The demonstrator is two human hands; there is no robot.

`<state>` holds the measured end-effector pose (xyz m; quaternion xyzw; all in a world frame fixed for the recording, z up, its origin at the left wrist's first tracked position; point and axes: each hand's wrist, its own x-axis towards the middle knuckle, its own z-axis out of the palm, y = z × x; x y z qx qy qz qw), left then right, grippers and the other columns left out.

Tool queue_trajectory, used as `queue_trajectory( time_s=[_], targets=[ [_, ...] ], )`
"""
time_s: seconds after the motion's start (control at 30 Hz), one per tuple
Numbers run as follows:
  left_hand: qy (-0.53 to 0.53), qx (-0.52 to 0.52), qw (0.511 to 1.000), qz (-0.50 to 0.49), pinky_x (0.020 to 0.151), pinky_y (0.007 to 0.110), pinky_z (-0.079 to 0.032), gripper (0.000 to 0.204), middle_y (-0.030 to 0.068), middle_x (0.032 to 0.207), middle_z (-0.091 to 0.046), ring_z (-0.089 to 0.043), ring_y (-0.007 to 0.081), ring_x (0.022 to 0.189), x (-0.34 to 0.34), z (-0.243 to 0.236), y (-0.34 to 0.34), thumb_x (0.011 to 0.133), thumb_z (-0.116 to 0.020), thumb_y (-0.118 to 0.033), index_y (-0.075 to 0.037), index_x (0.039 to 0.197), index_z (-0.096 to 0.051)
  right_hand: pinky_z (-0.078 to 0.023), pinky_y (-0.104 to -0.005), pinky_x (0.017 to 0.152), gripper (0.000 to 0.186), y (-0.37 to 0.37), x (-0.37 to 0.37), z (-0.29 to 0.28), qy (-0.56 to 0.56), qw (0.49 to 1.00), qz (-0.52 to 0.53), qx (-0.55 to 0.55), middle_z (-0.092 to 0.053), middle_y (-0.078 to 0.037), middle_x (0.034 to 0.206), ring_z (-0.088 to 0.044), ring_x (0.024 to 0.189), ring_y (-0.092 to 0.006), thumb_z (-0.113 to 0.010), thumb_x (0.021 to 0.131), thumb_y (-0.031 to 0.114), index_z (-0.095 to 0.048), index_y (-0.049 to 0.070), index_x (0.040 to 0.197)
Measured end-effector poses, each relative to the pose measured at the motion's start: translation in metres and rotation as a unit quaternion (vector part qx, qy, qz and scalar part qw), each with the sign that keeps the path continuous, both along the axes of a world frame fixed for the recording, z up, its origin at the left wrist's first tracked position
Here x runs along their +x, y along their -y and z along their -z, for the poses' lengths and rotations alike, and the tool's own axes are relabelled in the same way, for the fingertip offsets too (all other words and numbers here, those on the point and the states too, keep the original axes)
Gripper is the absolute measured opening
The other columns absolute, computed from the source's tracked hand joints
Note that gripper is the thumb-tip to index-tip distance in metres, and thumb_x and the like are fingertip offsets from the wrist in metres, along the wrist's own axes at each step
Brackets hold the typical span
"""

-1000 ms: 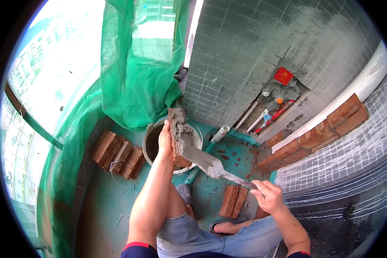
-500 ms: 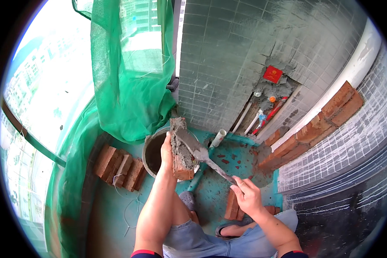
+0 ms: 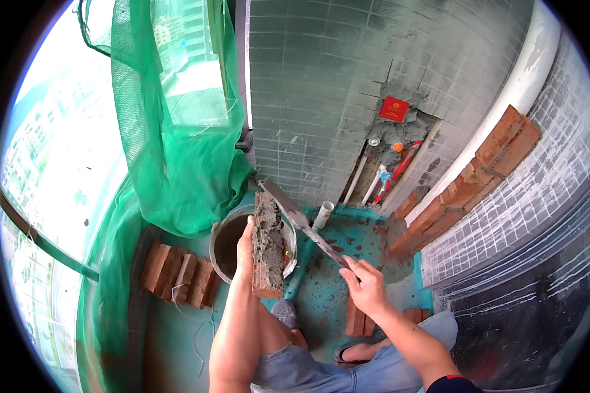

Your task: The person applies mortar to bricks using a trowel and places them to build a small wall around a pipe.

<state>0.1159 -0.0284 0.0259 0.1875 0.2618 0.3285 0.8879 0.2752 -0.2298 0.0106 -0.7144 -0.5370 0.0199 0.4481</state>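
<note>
My left hand (image 3: pixel 244 251) grips a red brick (image 3: pixel 267 284) over a round bucket. Grey mortar (image 3: pixel 267 229) coats the brick's upper face in a rough, lumpy layer. My right hand (image 3: pixel 366 285) is closed round the handle of a trowel (image 3: pixel 295 216). The trowel's blade slants along the far right edge of the brick, close to the mortar; whether it touches cannot be made out. Beneath the brick the bucket (image 3: pixel 217 247) shows its rim and dark inside, partly hidden by brick and hand.
Several bricks (image 3: pixel 180 272) lie at the left beside a loose wire (image 3: pixel 200 334). More bricks (image 3: pixel 357 319) rest near my right foot. A white pipe stub (image 3: pixel 323 215) rises from the floor. Brickwork (image 3: pixel 469 187) boxes a tall white pipe at the right. Green netting (image 3: pixel 177 177) hangs at the left.
The trowel blade has slid off the mortar's middle toward the far right edge of the brick. The whole view has shifted slightly, with the wall now further left.
</note>
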Motion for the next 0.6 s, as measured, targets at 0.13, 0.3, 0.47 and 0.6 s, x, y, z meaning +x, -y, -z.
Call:
queue_trajectory(
  time_s=[0.13, 0.3, 0.47, 0.6],
  targets=[
    [-0.055, -0.037, 0.998, 0.002, 0.044, 0.040, -0.043, 0.049, 0.0161, 0.073, -0.060, -0.055, 0.0293, 0.053, 0.004, 0.004, -0.003, 0.097, -0.039, -0.051, -0.006, 0.106, -0.056, -0.049, -0.0394, 0.056, 0.031, 0.003, -0.008, 0.019, 0.085, 0.996, -0.001, -0.007, -0.058, -0.014, 0.082, -0.060, 0.065, -0.0331, -0.069, 0.086, 0.010, -0.063, 0.003, 0.115],
    [0.022, 0.054, 0.998, -0.011, 0.045, 0.039, -0.044, 0.059, 0.0177, 0.067, -0.058, -0.054, 0.0304, 0.050, -0.021, 0.008, -0.022, 0.097, -0.033, -0.057, -0.003, 0.108, -0.056, -0.049, -0.0388, 0.054, 0.029, 0.037, 0.016, 0.017, 0.117, 0.992, 0.005, -0.044, -0.059, -0.012, 0.078, -0.061, 0.063, -0.0314, -0.069, 0.086, 0.014, -0.065, 0.003, 0.112],
    [-0.021, 0.026, 0.999, -0.033, 0.066, 0.033, -0.052, 0.045, 0.0059, 0.089, -0.067, -0.062, 0.0183, 0.073, -0.021, 0.024, -0.030, 0.095, -0.052, -0.051, -0.009, 0.108, -0.063, -0.048, -0.0378, 0.057, 0.029, 0.053, 0.026, -0.035, 0.117, 0.993, 0.014, -0.024, -0.060, -0.014, 0.080, -0.059, 0.066, -0.0313, -0.070, 0.085, 0.013, -0.066, 0.002, 0.112],
    [-0.107, 0.042, 0.992, -0.060, 0.073, 0.034, -0.052, 0.047, 0.0060, 0.095, -0.068, -0.062, 0.0191, 0.080, -0.011, -0.005, -0.012, 0.096, -0.050, -0.051, -0.008, 0.109, -0.063, -0.047, -0.0362, 0.056, 0.041, 0.051, 0.051, -0.078, 0.286, 0.957, -0.048, 0.027, -0.060, -0.008, 0.082, -0.059, 0.065, -0.0254, -0.077, 0.072, 0.008, -0.067, 0.006, 0.112]
  ],
)
